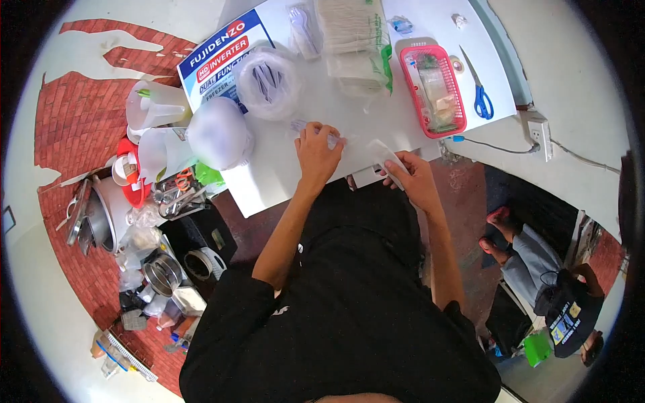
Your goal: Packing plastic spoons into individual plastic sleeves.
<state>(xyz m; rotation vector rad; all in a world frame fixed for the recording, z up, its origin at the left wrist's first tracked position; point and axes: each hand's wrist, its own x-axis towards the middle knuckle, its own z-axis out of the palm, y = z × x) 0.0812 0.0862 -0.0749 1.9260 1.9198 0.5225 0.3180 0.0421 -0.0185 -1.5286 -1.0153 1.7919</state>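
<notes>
My left hand (319, 153) bends its fingers over a translucent plastic piece (298, 125), perhaps wrapped cutlery, just above the white tabletop. Most of that piece is hidden by the fingers. A flat white strip, seemingly a folded tissue (387, 157), is pinched in my right hand (414, 179) by the table's near edge. Beyond the left hand stands a round tub lined with clear plastic (289, 93), with slim wrapped items (267, 79) inside. A plastic pack of white tissues (352, 45) lies farther back, beside a bag of white plastic forks (302, 32).
On the right of the table are a pink basket (459, 113) of small packets, a tape roll (457, 64) and blue-handled scissors (481, 95). A rounded white container (219, 133) is at the left. Cookware (162, 274) crowds the left side. Another person (564, 302) sits at right.
</notes>
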